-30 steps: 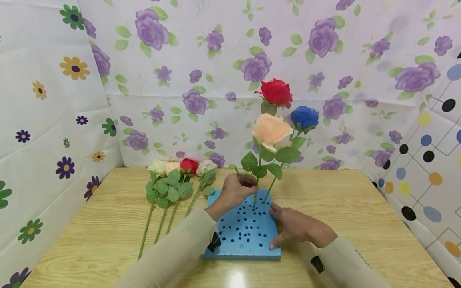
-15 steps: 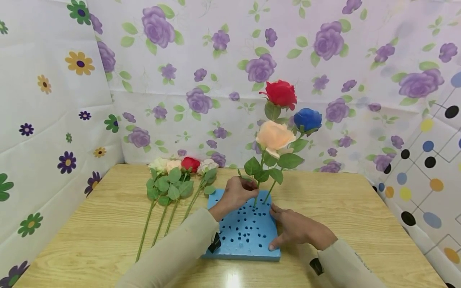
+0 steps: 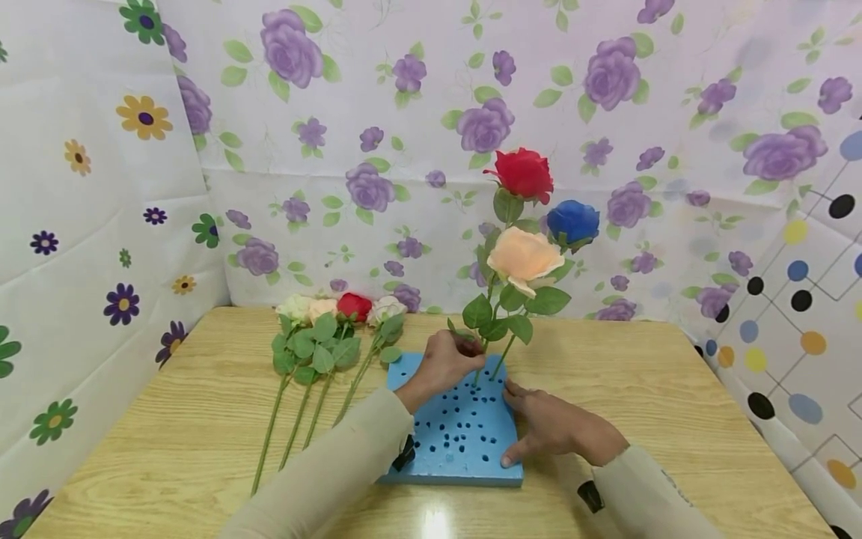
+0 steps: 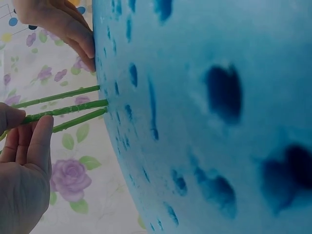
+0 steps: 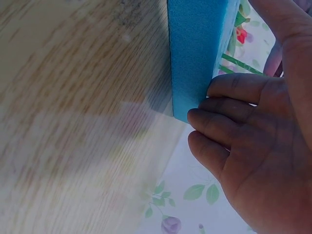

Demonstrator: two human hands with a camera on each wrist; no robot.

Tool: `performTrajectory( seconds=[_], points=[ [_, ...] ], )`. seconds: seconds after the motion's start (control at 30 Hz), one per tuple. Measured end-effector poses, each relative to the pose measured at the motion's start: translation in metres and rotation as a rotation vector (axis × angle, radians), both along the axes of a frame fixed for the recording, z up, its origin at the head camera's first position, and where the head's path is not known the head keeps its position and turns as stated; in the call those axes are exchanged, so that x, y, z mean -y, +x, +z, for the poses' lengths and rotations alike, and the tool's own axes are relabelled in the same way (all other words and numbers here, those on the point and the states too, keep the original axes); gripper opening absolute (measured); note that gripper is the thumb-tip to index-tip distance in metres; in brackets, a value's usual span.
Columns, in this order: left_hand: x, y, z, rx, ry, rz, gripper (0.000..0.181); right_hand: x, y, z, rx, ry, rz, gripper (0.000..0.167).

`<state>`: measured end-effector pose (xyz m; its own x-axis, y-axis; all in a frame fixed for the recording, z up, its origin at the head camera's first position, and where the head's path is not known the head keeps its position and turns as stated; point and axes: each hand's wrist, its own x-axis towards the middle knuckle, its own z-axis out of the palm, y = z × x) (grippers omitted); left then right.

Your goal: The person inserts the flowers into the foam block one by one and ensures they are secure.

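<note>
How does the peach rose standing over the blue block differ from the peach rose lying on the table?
Pose: the standing peach rose rises above the blue block, while the lying peach rose is down on the table.
Neighbours: the standing peach rose is beside a blue rose; the lying peach rose is between a whitish rose and a red rose.
Look: the standing bloom appears larger than the lying one.
Both have peach petals.

Blue block (image 3: 474,443), pitted with dark holes (image 3: 485,458). Red rose (image 3: 521,174), peach rose (image 3: 524,257) and blue rose (image 3: 573,221), green-leaved. Backdrop (image 3: 431,157): white with purple flowers (image 3: 613,72).
</note>
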<state>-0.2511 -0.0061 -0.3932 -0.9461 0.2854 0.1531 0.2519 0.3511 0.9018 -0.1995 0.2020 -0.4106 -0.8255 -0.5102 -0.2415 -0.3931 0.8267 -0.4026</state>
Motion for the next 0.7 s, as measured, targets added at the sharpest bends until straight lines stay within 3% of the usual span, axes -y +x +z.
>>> performTrajectory(
  seconds=[0.7],
  points=[
    [-0.0006,0.0042,0.0077,0.042,-0.038,0.020,0.006,-0.0002,0.0002,-0.0006,0.005,-0.001,-0.011,0.112]
  ],
)
